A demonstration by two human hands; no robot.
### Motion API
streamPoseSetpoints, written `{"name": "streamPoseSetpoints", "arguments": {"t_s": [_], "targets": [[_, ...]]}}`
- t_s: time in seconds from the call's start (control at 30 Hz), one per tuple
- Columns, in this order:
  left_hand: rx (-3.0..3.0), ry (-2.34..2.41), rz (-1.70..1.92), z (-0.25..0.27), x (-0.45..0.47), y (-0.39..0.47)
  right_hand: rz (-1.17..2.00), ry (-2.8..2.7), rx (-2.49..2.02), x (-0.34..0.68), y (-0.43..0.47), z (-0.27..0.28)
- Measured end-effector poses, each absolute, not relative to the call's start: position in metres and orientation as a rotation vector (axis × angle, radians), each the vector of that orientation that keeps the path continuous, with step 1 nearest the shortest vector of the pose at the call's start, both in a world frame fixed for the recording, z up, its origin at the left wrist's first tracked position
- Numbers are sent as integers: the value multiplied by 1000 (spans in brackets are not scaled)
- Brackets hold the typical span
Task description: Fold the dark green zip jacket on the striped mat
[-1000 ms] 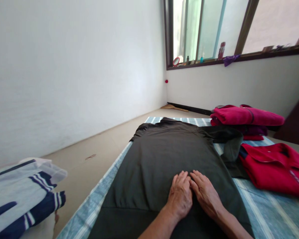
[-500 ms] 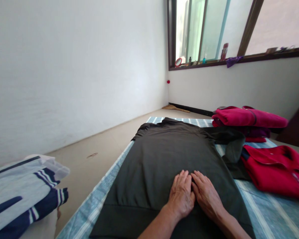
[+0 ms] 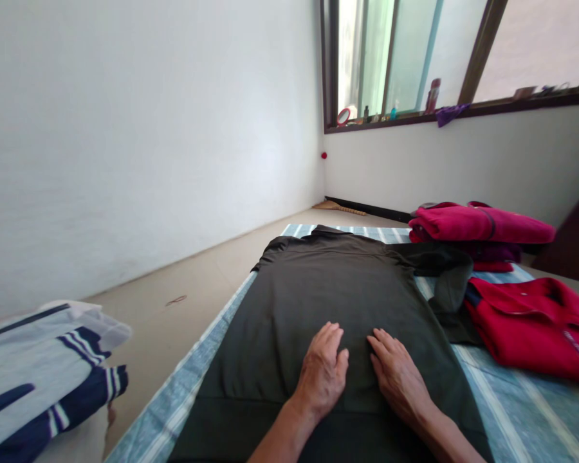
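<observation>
While a long-sleeved, dark olive-grey collared garment lies spread lengthwise on a blue cloth with pale stripes, its collar toward the far edge, the person's two bare hands are over its lower middle. The left hand is flattened, palm down, its fingers close together and its thumb a little apart; I cannot tell whether its whole palm touches the fabric. The right hand is also flat and palm down, fingertips on the dark fabric, fingers slightly parted and pinching nothing. A gap of dark fabric shows between the hands. Soft creases run along the garment's left half, and its right sleeve bends out beside a folded bright red garment with a zip and dark blue patches. Beyond that, a folded deep pink fleece garment tops a stack of clothing on the striped cloth. At the far left lies a pale grey garment with navy, white-striped cuffs, well apart from both hands
</observation>
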State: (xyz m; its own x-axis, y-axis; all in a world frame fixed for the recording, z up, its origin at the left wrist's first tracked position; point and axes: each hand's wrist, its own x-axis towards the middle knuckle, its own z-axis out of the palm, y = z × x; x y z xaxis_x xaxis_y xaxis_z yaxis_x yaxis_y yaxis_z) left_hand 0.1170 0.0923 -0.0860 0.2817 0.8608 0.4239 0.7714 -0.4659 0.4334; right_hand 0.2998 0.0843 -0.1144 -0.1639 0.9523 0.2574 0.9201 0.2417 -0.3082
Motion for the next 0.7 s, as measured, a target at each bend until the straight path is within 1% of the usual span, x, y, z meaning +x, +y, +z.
{"name": "streamPoseSetpoints", "arguments": {"t_s": [0.17,0.27,0.4,0.53,0.7], "targets": [[2380,1892,862,-73,65,85,90,-2129,-1714,300,84,-116],[2370,2011,716,-75,46,80,78,-2127,-1701,300,84,-118],[2323,2123,417,-78,42,72,60,-2130,-1697,301,83,-120],[2244,2184,164,-69,49,68,32,-2142,-1694,301,83,-121],[2183,2171,-51,-52,56,66,9,-2124,-1664,301,83,-122]]}}
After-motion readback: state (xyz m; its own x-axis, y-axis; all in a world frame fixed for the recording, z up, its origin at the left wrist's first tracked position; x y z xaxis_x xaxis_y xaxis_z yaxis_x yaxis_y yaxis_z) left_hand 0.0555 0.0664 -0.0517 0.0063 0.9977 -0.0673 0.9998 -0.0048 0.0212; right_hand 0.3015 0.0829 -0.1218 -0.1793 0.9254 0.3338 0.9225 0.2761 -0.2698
